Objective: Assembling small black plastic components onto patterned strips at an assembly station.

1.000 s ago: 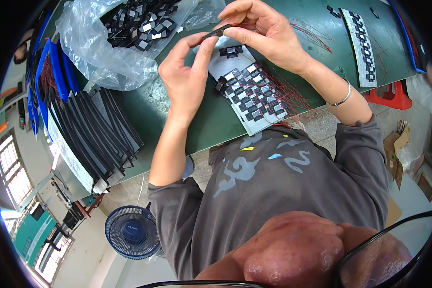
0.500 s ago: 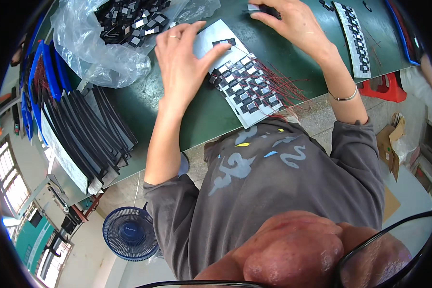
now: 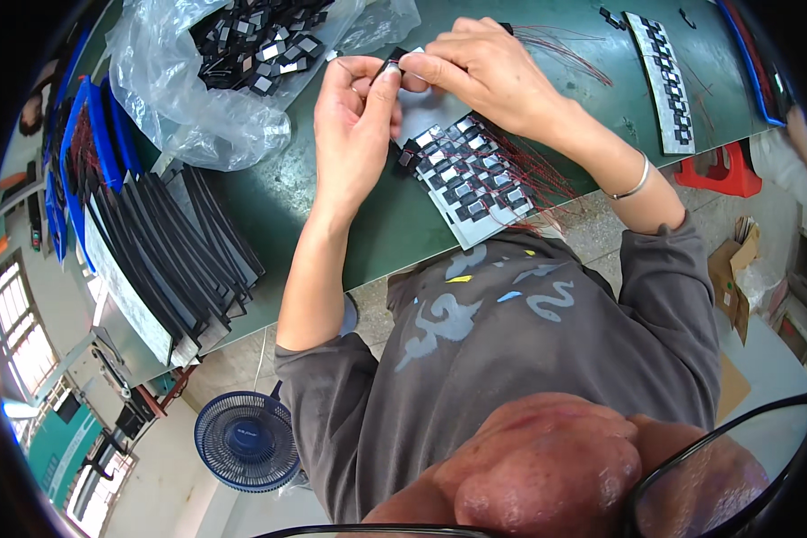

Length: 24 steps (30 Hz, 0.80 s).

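My left hand (image 3: pixel 359 125) is closed, thumb and forefinger pinching a small black piece (image 3: pixel 392 61) above the far end of a pale panel (image 3: pixel 466 231). Against that piece my right hand (image 3: pixel 498 81) has its thumb and fingertips pressed together. What sits between the right fingertips is too small and covered to make out. Below the hands, the panel carries rows of small black pieces with silvery faces (image 3: pixel 464 191). Thin red wires (image 3: pixel 533 170) fan out from them to the right. The panel's far part is partly hidden by my hands.
A clear plastic bag (image 3: pixel 188 125) with many black pieces (image 3: pixel 264 49) lies far left. Dark strips (image 3: pixel 170 251) stand stacked near blue bins (image 3: pixel 90 134). Another filled panel (image 3: pixel 662 85) lies right, and loose red wires (image 3: pixel 569 54) lie behind my right hand. A red stool (image 3: pixel 722 170) stands beyond the table edge.
My right hand has come left from the far side of the table to meet my left hand. The left hand has lifted off the panel, and its spread fingers have closed on a small black piece.
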### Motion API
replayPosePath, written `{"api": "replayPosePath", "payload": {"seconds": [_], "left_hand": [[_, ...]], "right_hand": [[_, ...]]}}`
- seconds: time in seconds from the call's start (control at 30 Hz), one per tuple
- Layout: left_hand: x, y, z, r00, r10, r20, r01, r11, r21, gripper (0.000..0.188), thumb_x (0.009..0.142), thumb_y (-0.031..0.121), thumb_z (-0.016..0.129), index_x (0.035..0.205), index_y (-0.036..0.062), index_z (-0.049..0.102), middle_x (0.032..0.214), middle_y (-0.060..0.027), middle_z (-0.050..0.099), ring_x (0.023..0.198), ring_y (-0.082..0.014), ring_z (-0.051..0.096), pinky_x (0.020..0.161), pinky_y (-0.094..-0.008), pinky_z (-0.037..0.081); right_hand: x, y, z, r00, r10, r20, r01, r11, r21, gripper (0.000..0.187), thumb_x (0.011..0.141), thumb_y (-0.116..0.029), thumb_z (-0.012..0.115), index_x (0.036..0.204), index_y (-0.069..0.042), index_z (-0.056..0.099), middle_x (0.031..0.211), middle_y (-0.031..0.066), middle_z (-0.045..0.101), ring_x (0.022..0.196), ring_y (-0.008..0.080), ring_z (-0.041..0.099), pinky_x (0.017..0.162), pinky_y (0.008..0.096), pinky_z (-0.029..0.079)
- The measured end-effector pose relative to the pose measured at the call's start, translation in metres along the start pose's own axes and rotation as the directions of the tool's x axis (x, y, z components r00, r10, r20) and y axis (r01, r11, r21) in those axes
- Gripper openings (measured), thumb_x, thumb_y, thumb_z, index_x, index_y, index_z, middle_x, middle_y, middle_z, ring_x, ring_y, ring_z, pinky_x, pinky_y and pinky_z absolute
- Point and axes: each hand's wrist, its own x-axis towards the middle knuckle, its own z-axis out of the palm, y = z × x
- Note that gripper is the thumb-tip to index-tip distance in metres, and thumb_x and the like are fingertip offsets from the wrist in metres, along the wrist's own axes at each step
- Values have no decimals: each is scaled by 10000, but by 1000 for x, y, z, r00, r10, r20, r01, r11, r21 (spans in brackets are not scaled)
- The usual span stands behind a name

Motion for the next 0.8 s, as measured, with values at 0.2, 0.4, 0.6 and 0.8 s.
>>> {"api": "replayPosePath", "payload": {"seconds": [0.2, 0.4, 0.6, 0.8], "left_hand": [[-6, 7, -4, 967, -175, 184, 169, 984, 50, 278, 1014, 112, 475, 1251, -11, 551, 864, -31, 638, 632, -27, 495, 520, -170, 420], [-9, 7, 0, 966, -192, 170, 170, 976, 140, 273, 1004, 159, 535, 1178, -38, 610, 828, 22, 595, 717, -27, 487, 633, -191, 408], [-9, 7, 4, 964, -207, 166, 199, 978, 63, 240, 978, 181, 603, 1083, -28, 658, 789, 55, 575, 705, -13, 486, 621, -178, 392], [-7, 11, 1, 944, -302, 129, 309, 950, -35, 202, 967, 207, 613, 1033, 29, 682, 733, 62, 550, 593, 13, 416, 485, -167, 293]], "right_hand": [[6, 6, -6, 967, -173, -187, 168, 985, -45, 146, 912, -157, 635, 922, -15, 670, 729, 58, 539, 686, 223, 489, 679, 315, 409], [5, 15, -6, 957, -254, -142, 281, 933, 223, 75, 921, -68, 565, 912, -7, 523, 873, 157, 484, 843, 356, 496, 742, 405, 423], [-1, 11, -5, 982, -164, -96, 185, 944, 272, 68, 909, -58, 574, 928, -12, 527, 879, 158, 489, 800, 370, 552, 660, 409, 456], [-1, 7, -8, 979, -157, -127, 185, 951, 246, 75, 903, -63, 586, 929, -16, 534, 866, 152, 497, 774, 364, 558, 636, 398, 457]]}}
